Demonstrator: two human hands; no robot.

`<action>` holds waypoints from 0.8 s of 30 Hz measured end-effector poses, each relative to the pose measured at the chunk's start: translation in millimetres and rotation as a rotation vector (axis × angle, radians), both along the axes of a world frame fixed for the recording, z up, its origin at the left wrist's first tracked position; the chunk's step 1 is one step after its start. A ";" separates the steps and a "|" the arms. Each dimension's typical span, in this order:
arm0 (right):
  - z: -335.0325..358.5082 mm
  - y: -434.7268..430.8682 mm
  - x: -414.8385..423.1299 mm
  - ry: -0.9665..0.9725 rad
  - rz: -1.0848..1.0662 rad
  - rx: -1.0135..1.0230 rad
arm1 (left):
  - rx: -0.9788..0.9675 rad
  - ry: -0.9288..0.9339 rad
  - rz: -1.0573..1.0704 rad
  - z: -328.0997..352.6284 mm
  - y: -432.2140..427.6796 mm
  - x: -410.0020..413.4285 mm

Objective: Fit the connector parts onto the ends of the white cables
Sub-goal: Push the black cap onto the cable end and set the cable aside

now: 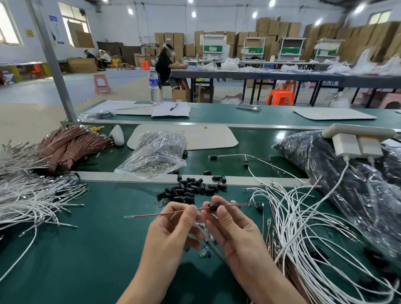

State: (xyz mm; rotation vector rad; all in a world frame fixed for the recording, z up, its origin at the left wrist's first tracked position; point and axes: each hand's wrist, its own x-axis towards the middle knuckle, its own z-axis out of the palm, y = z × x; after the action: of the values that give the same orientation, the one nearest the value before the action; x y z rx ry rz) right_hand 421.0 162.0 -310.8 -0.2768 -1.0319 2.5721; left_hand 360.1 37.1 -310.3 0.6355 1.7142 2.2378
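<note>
My left hand (pixel 175 226) pinches a thin reddish-brown wire (pixel 155 215) that runs across in front of me, its metal tip pointing left. A small black connector part (pixel 214 207) sits on that wire, pinched by my right hand (pixel 228 226). Just beyond my fingers lies a loose pile of black connector parts (pixel 191 189). A few small clear parts (pixel 204 252) lie under my hands. White cables with metal tips spread in a heap on the right (pixel 306 225) and in a bigger heap on the left (pixel 16 194).
A clear bag of small metal parts (pixel 155 156) stands behind the pile. Bundles of brown wires (pixel 66 146) lie at the back left. A large bag of black parts (pixel 354 179) with a power strip (pixel 356 141) fills the right. A metal rail (pixel 125 176) crosses the green bench.
</note>
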 end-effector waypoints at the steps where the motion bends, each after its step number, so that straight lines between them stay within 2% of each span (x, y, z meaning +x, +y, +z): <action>1: -1.0 -2.4 -0.8 0.002 0.009 0.049 | 0.000 -0.001 -0.021 -0.8 1.4 1.6; 4: 0.2 0.2 -1.6 0.003 -0.049 0.177 | 0.027 -0.078 0.014 -2.2 4.0 2.2; 9: 6.5 23.1 5.7 0.019 -0.141 0.080 | 0.127 -0.240 0.086 -1.8 -3.3 -9.5; 11: 4.3 16.5 6.3 0.008 -0.096 0.104 | 0.110 -0.227 0.058 -4.0 -1.7 -7.0; 15: 4.8 3.6 5.0 0.015 0.003 0.211 | -0.025 -0.036 -0.039 -4.2 4.5 4.7; 17: 9.9 16.2 7.7 0.015 -0.115 0.161 | -0.072 0.037 -0.008 -5.7 3.5 7.0; 19: 16.0 40.2 14.5 0.047 -0.321 0.048 | -0.137 0.111 0.030 -3.3 3.5 7.6; 24: 17.0 75.2 27.9 -0.038 -0.850 0.035 | -0.539 0.444 -0.093 2.1 42.5 13.4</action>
State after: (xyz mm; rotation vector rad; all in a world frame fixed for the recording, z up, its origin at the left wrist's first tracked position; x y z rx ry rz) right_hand 448.9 237.2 -293.8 -0.6038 -0.7402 1.7816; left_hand 373.5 79.6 -308.1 1.0907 2.3079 1.5307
